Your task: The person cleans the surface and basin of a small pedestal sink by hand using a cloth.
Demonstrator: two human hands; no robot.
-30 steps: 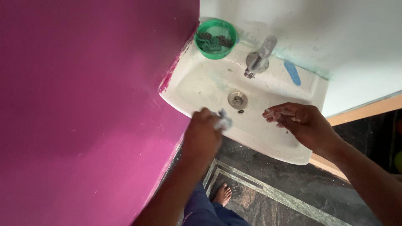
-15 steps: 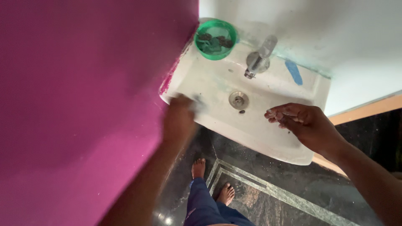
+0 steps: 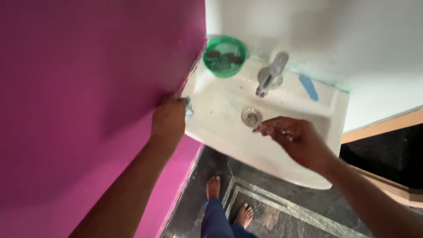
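Left hand clenched on crumpled pale rag at glossy white basin rim.

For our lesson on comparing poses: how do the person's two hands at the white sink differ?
The left hand is closed on a small pale wad at the sink's left edge by the pink wall; the right hand is empty. The left is fisted; the right's fingers point toward the drain. Both are bare and over the sink.
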